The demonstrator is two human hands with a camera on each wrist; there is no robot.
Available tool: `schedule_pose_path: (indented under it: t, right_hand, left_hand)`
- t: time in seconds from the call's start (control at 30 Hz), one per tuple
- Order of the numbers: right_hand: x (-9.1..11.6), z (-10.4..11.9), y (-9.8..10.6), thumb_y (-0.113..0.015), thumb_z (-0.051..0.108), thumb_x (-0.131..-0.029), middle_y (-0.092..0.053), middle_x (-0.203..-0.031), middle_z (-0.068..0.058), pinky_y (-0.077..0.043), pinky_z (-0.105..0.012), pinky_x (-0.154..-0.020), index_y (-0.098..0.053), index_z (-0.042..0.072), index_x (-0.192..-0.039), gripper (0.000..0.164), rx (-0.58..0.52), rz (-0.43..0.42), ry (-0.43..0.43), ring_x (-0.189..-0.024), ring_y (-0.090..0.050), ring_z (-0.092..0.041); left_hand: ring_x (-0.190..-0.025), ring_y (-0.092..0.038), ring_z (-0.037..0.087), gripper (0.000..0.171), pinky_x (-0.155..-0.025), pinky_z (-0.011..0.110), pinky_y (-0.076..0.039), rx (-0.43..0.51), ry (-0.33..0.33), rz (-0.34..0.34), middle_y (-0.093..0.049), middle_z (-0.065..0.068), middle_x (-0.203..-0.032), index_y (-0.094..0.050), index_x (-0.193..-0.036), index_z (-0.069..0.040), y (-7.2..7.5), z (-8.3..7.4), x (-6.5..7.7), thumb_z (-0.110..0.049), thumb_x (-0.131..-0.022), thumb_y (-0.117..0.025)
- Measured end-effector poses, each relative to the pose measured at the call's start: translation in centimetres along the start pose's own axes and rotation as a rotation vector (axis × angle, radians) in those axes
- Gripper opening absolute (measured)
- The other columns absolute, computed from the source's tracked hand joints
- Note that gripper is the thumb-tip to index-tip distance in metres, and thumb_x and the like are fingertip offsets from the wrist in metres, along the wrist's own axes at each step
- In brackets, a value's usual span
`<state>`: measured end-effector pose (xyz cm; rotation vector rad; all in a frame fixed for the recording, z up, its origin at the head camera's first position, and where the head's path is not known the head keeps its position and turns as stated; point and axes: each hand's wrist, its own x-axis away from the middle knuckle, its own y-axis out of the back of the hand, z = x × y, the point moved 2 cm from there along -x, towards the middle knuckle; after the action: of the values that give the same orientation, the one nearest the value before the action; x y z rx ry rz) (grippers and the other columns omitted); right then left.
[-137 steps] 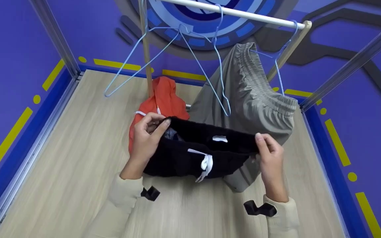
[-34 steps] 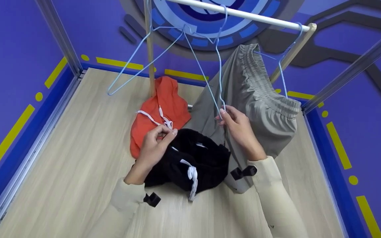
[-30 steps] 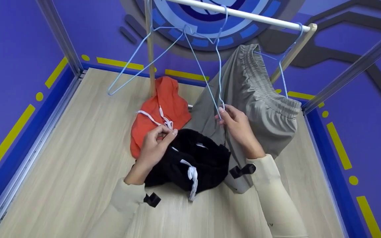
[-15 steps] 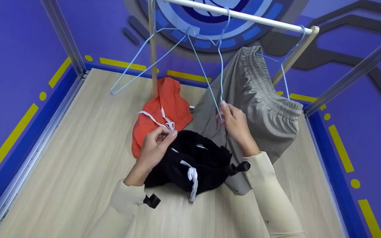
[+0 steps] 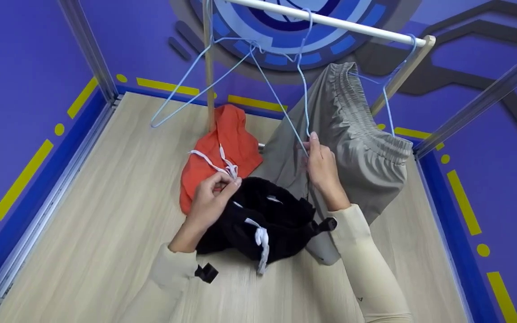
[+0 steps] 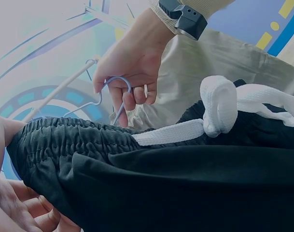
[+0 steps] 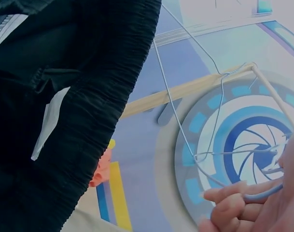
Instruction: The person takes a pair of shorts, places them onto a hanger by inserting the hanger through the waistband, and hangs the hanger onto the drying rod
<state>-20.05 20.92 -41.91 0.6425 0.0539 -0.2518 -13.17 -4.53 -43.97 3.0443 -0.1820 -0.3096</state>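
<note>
Black drawstring pants (image 5: pixel 281 237), with an elastic waist and a tied white cord, bunch up low in the middle of the head view; their leg length is hidden. My left hand (image 5: pixel 211 197) pinches the waistband at its left end, between thumb and curled fingers. The waist opening sags partly open to the right of that hand. My right hand (image 5: pixel 322 166) grips the near lower corner of a light blue wire hanger (image 5: pixel 307 98), whose hook sits on the white rail (image 5: pixel 352 28). The right wrist view shows fingers (image 7: pixel 229 208) curled round the hanger wire.
Grey pants (image 5: pixel 352 134) hang from another hanger (image 5: pixel 388 103) at the right. A second bare hanger (image 5: pixel 182 89) hangs at the left. Behind my left hand lies an orange garment (image 5: pixel 222 143) with white cord. Wooden posts (image 5: pixel 209 67) support the rail above a wood-grain table (image 5: pixel 83 202).
My right hand has let go of the black waistband and taken hold of the hanger's corner, lately shifting it slightly right. The waistband's right side has dropped; my left hand keeps its pinch.
</note>
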Motion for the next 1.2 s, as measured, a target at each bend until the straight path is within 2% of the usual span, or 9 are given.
schedule_pose_path:
  t: [0.13, 0.3, 0.47, 0.6, 0.87, 1.07, 1.2]
  right_hand:
    - [-0.1, 0.0, 0.0, -0.017, 0.056, -0.095, -0.056, -0.062, -0.006, -0.041, -0.029, -0.060, -0.070, 0.013, -0.091, 0.068, 0.027, -0.020, 0.014, -0.058, -0.052, -0.016]
    - [-0.1, -0.1, 0.2, -0.020, 0.055, -0.095, -0.060, -0.068, -0.012, -0.042, -0.027, -0.060, -0.071, 0.010, -0.089, 0.068, -0.023, -0.050, -0.003, -0.058, -0.054, -0.016]
    - [0.1, -0.3, 0.4, -0.021, 0.054, -0.095, -0.051, -0.059, -0.004, -0.038, -0.027, -0.057, -0.071, 0.011, -0.091, 0.066, -0.031, -0.070, -0.027, -0.053, -0.047, -0.013]
    - [0.1, -0.3, 0.6, -0.021, 0.052, -0.096, -0.046, -0.055, 0.005, -0.035, -0.026, -0.057, -0.071, 0.009, -0.091, 0.066, -0.039, -0.092, -0.013, -0.053, -0.044, -0.012]
    - [0.3, -0.4, 0.8, -0.023, 0.055, -0.095, -0.043, -0.051, 0.005, -0.034, -0.024, -0.043, -0.069, 0.006, -0.092, 0.067, -0.153, -0.056, -0.023, -0.041, -0.040, -0.006]
    - [0.6, -0.6, 1.4, -0.023, 0.055, -0.095, -0.045, -0.053, 0.004, -0.035, -0.023, -0.050, -0.069, 0.007, -0.088, 0.067, -0.139, -0.064, -0.015, -0.047, -0.042, -0.007]
    - [0.9, -0.8, 1.7, -0.023, 0.053, -0.096, -0.040, -0.051, 0.005, -0.032, -0.022, -0.047, -0.068, 0.004, -0.088, 0.067, -0.180, -0.053, -0.004, -0.045, -0.037, -0.007]
  left_hand:
    - [-0.073, -0.053, 0.013, 0.014, -0.065, 0.020, -0.042, -0.002, 0.015, 0.004, -0.058, 0.004, -0.077, -0.062, -0.084, -0.003, 0.1, 0.0, 0.0, -0.017, -0.086, -0.063]
    - [-0.073, -0.052, 0.013, 0.014, -0.065, 0.020, -0.041, 0.001, 0.019, 0.003, -0.058, 0.004, -0.077, -0.062, -0.084, -0.003, 0.1, 0.0, 0.1, -0.017, -0.086, -0.062]
    - [-0.071, -0.052, 0.012, 0.015, -0.064, 0.020, -0.041, -0.008, 0.026, -0.004, -0.058, 0.003, -0.075, -0.063, -0.083, -0.003, 0.0, 0.1, 0.0, -0.017, -0.085, -0.063]
    - [-0.071, -0.052, 0.013, 0.014, -0.064, 0.021, -0.040, -0.011, 0.028, -0.007, -0.058, 0.003, -0.075, -0.063, -0.082, -0.003, 0.0, 0.1, 0.0, -0.017, -0.085, -0.063]
    - [-0.073, -0.053, 0.015, 0.013, -0.065, 0.021, -0.041, -0.018, 0.025, -0.003, -0.059, 0.004, -0.077, -0.063, -0.083, -0.004, -0.1, 0.1, 0.0, -0.017, -0.086, -0.063]
    - [-0.073, -0.052, 0.016, 0.014, -0.066, 0.025, -0.041, -0.025, 0.017, -0.006, -0.059, 0.006, -0.078, -0.063, -0.083, -0.003, -0.1, 0.0, -0.1, -0.017, -0.086, -0.063]
    - [-0.074, -0.052, 0.015, 0.014, -0.067, 0.025, -0.041, -0.024, 0.021, -0.008, -0.059, 0.006, -0.077, -0.063, -0.082, -0.003, -0.2, 0.0, -0.1, -0.017, -0.085, -0.063]
